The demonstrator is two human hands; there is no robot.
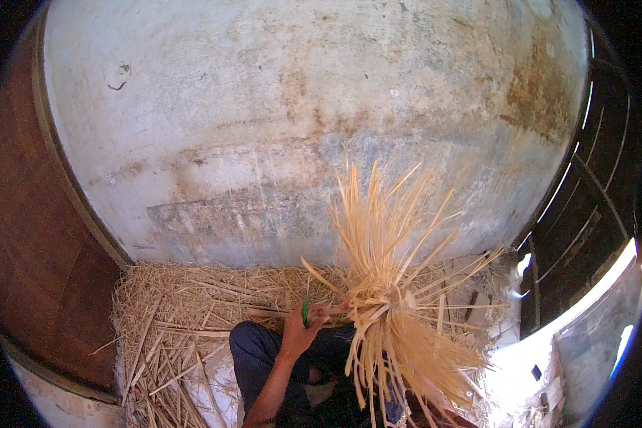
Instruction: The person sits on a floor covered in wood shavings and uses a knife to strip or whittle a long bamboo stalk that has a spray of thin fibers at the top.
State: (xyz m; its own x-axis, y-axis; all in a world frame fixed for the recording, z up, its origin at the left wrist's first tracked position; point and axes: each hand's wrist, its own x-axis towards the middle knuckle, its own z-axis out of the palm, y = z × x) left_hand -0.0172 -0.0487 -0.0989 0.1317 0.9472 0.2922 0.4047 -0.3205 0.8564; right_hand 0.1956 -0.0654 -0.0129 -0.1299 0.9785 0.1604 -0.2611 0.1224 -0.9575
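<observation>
My left hand (302,330) is closed over my lap, its fingers bent toward the right. A narrow green thing (306,312) shows between its thumb and fingers; its kind is too small to make out. Just right of that hand stands a large bundle of pale dry strips (387,296), like straw or split stalks. It is gathered at the middle; the strips fan upward against the wall and droop over my right leg. My right hand is mostly hidden behind the bundle; only a bit of what looks like fingertips (344,304) shows at its left edge.
Loose straw and long flat strips (171,332) cover the floor around my dark-trousered legs (253,357). A stained pale wall (299,143) rises close ahead. On the left is a brown panel (57,250); on the right, dark slatted boards (578,207) with bright light coming through.
</observation>
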